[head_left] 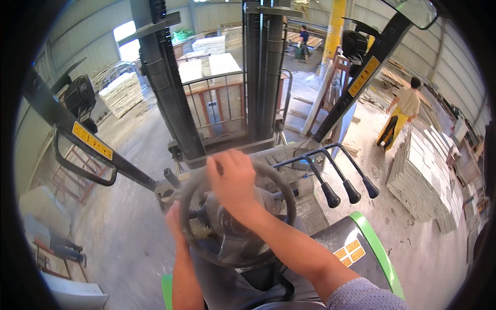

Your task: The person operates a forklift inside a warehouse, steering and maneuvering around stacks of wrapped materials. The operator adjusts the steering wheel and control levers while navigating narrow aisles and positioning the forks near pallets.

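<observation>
— What do we have in the head view?

— We sit on a forklift. Our right hand (233, 181) lies across the top of the black steering wheel (237, 214), the forearm coming in from the lower right and crossing over the hub. The fingers (227, 161) are curled together over the far rim, clamped on the wheel.

— And the left?

— Our left hand (173, 219) is at the wheel's left edge, mostly hidden behind the rim. It touches the wheel, but we cannot tell whether its fingers are closed on it or apart.

— Where does the wheel sit?

— Near us, just left of centre. Right of it stand three control levers (351, 188) with black knobs, and nearer right is the green-edged hood (372, 243) with yellow labels.

— Farther out?

— The dark mast (217, 77) rises straight ahead, with a pallet of pale slabs (212, 67) behind its guard. To the right, a tall stack of light tiles (423, 175) stands on the concrete floor (129, 232). A person in yellow trousers (400, 116) stands just beyond that stack, and another person (303, 39) is far off near a yellow column (335, 26).
</observation>
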{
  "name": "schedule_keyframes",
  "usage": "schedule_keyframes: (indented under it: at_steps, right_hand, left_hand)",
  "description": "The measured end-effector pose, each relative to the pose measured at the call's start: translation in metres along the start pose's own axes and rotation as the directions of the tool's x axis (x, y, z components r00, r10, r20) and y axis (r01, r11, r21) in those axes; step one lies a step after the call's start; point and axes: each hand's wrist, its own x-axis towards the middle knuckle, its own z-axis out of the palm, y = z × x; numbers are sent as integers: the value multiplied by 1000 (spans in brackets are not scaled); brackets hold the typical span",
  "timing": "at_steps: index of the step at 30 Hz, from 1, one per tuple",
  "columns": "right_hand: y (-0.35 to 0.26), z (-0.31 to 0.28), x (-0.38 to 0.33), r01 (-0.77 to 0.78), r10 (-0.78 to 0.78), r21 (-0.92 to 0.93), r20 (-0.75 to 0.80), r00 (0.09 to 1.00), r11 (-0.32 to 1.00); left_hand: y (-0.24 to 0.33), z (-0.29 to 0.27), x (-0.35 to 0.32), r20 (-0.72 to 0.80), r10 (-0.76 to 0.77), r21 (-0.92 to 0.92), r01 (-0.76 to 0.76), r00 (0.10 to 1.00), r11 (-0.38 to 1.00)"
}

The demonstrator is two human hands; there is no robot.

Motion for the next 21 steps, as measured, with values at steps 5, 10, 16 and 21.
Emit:
schedule_keyframes:
  at_steps: [5, 10, 16, 21]
  right_hand:
    - [13, 28, 10, -18, 18, 17, 2, 1000, 1000]
    - [2, 57, -5, -63, 60, 96, 36, 998, 993]
    - [-11, 79, -35, -25, 0, 169, 143, 990, 985]
    - [-22, 92, -52, -42, 1, 208, 193, 981, 977]
  left_hand:
    - [-22, 22, 33, -1, 81, 65, -80, 997, 995]
    - [-33, 34, 51, 59, 166, -18, -165, 984, 986]
    - [-19, 44, 58, 95, 109, -139, -95, 990, 986]
    - [-19, 38, 75, 115, 75, -80, -66, 991, 995]
